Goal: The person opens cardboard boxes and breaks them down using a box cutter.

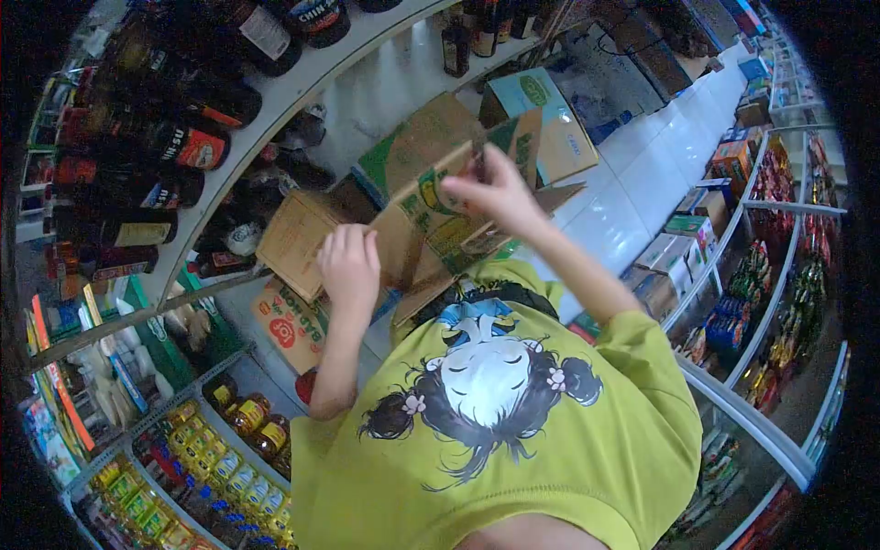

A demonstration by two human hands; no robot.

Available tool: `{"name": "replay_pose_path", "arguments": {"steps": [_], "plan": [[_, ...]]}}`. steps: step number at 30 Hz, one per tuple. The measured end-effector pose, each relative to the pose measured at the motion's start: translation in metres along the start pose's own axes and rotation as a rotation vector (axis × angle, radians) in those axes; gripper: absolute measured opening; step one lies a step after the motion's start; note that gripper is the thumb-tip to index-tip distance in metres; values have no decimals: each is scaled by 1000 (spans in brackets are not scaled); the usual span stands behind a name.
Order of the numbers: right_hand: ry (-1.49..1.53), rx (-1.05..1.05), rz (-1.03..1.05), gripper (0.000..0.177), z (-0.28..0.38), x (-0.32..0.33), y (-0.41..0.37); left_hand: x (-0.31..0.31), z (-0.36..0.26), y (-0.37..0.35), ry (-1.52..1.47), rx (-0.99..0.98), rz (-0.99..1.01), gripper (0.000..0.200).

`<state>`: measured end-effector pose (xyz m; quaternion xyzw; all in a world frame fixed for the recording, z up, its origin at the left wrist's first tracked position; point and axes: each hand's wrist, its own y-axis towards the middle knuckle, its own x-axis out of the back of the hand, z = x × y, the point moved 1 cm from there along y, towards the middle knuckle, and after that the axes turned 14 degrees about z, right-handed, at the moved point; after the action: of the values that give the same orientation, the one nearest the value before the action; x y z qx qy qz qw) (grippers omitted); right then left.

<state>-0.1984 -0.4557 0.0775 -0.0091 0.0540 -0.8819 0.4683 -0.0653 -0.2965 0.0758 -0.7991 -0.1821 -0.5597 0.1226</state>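
Note:
An open brown cardboard box with green print stands in front of my body, its flaps raised. My left hand is closed at the box's left edge, back of the hand up and fingers bent down over the cardboard. Over the box's far side, my right hand is raised with thumb and fingers pinched together. A small dark brown thing shows at its fingertips, blurred; I cannot tell what it is. Part of the box's inside shows below my right wrist, the rest hidden by flaps.
Shelves of dark sauce bottles curve along the left, with yellow oil bottles lower down. Another carton stands beyond the box, and a printed carton lies at left. Tiled floor runs between it and the packet racks at right.

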Motion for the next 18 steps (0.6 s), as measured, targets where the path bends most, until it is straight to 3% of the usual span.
{"name": "replay_pose_path", "arguments": {"steps": [2,5,9,11,12,13,15,17,18], "plan": [[-314,120,-70,36,-7,-30,-8,2,-10,-8,20,-55,-20,6],[-604,601,214,24,-16,-44,-18,7,-19,-17,-35,-138,-26,6],[-746,499,325,37,-12,-50,-52,23,-14,-24,-178,-312,110,10],[-754,448,320,53,-19,-40,-60,17,-3,-6,-758,-254,425,7],[-757,433,308,55,-21,-45,-65,13,6,3,-857,-370,568,6],[-761,419,294,57,-21,-52,-70,9,12,9,-888,-389,718,10],[-777,437,266,58,-26,-58,-74,4,15,21,-977,-246,998,16],[-791,487,246,53,-23,-58,-76,-3,13,22,-904,-351,941,22],[-802,513,255,52,-28,-57,-74,-6,16,28,-842,-364,1067,22]]}}
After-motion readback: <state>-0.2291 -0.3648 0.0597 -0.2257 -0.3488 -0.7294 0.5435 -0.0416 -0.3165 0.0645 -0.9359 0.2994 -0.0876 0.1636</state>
